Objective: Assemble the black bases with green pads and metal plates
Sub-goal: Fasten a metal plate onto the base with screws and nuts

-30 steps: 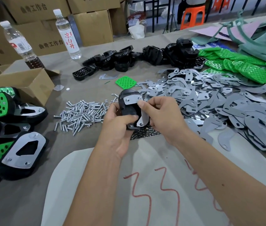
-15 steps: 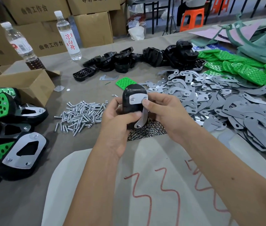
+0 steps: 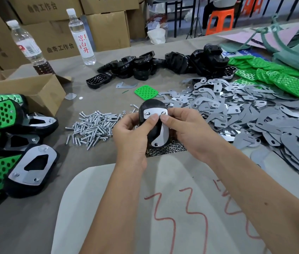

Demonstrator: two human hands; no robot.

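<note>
At frame centre both hands hold one black base [image 3: 149, 109] upright above the table: the left hand [image 3: 134, 132] grips its left side, thumb on the metal plate [image 3: 160, 125], while the right hand [image 3: 187, 129] pinches the plate's top. Screws [image 3: 92, 128] lie left; loose plates [image 3: 254, 114] right; green pads [image 3: 273, 76] upper right

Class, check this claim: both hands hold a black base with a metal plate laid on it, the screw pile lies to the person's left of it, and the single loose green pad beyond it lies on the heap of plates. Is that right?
Not quite. The head view shows the single loose green pad lying on the bare table beside the heap of plates, not on it. The rest stands: both hands, left and right, hold the black base with its metal plate, and the screw pile lies to the left.
</note>
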